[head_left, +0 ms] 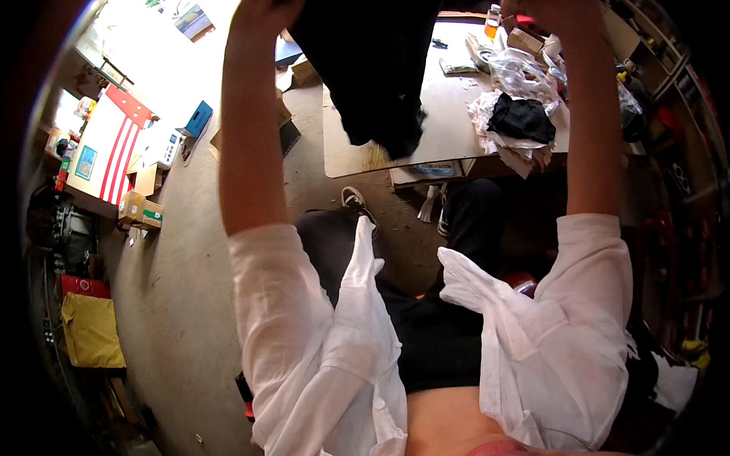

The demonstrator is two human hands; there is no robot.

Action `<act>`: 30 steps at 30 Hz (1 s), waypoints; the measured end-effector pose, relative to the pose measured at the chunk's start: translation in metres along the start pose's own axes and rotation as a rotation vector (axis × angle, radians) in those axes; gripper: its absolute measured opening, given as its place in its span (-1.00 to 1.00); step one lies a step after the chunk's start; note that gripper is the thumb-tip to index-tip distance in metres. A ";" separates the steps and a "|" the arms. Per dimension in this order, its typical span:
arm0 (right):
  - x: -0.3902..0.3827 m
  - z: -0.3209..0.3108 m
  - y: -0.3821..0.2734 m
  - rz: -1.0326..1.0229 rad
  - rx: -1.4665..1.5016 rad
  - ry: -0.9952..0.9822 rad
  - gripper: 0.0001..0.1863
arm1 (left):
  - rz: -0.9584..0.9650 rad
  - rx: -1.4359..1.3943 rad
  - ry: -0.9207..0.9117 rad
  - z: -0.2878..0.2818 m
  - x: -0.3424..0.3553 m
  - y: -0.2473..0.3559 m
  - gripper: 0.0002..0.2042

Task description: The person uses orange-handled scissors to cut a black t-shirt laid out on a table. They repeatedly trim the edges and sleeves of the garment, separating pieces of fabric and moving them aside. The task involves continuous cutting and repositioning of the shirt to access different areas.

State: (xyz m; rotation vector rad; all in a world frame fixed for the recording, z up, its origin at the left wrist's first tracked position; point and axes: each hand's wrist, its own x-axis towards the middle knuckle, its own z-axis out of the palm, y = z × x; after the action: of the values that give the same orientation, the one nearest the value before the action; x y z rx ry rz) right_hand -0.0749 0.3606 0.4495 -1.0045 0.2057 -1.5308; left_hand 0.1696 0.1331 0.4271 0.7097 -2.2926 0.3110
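A black cloth [365, 68] hangs in the air at the top centre, its lower end bunched above the table's near-left part. My left hand [270, 14] is raised at the cloth's left side and closed on it. On the other side, my right hand [544, 14] is up at the same height, where a dark strip of the cloth reaches toward its fingers. The top edge of the picture cuts off both hands and the cloth's upper part. Below the hands stands a pale table [365, 158].
A crumpled black cloth [522, 118] lies on pale wrapping at the table's right, beside clear plastic bags [521, 72] and a bottle of orange liquid [493, 21]. Cardboard boxes [141, 210] stand at far left by a red-striped board [114, 148]. Shelves [677, 175] line the right.
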 end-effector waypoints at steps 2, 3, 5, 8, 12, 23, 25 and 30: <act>0.031 -0.005 -0.043 -0.014 -0.160 -0.059 -0.54 | 0.351 0.063 0.190 -0.036 0.030 -0.007 -0.74; 0.045 -0.004 -0.055 -0.033 -0.183 -0.070 -0.54 | 0.173 0.156 0.148 -0.045 0.051 -0.016 -0.75; 0.065 -0.009 -0.064 -0.069 -0.211 -0.067 -0.54 | 0.262 0.145 0.178 -0.056 0.081 -0.035 -0.72; 0.096 -0.027 -0.062 -0.094 -0.241 -0.064 -0.53 | 0.123 0.068 0.111 -0.043 0.104 -0.056 -0.74; 0.135 -0.064 -0.041 -0.116 -0.279 -0.056 -0.50 | -0.096 -0.059 0.028 0.006 0.119 -0.088 -0.75; 0.213 -0.161 -0.020 -0.073 -0.141 -0.006 -0.45 | -0.678 -0.815 -0.078 0.125 0.151 -0.143 -0.79; 0.195 -0.173 -0.022 0.070 0.016 -0.146 -0.54 | -0.757 -0.979 -0.067 0.135 0.145 -0.144 -0.79; 0.117 -0.153 0.026 0.093 -0.095 0.066 -0.48 | -0.901 -1.263 -0.044 0.137 0.097 -0.127 -0.80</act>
State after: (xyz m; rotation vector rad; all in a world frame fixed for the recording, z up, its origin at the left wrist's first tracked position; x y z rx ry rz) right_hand -0.1482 0.1888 0.3945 -1.0062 0.3693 -1.4819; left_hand 0.1073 -0.0662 0.3979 0.8875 -1.4821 -1.4116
